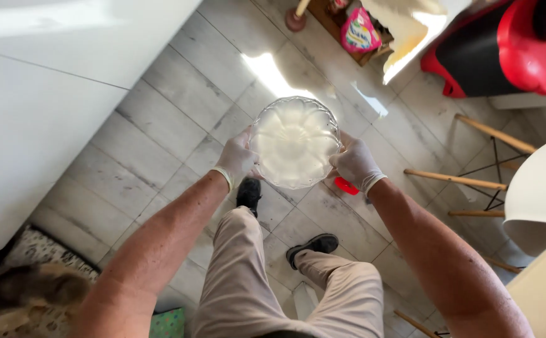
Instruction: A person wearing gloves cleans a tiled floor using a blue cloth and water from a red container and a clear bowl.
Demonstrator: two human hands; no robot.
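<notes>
The person stands on a tiled floor and carries a clear glass bowl in front of the body, well above the floor and resting on nothing. The left hand, gloved, grips the bowl's left rim; the right hand, gloved too, grips the right rim, so the bowl sits between the two hands, held level with its fluted inside facing up. It looks empty. The step in hand appears to be carrying. Any set-down would call for a steady, level two-handed grip, since glass over tile is unforgiving. A white counter runs along the left, a white chair stands right.
</notes>
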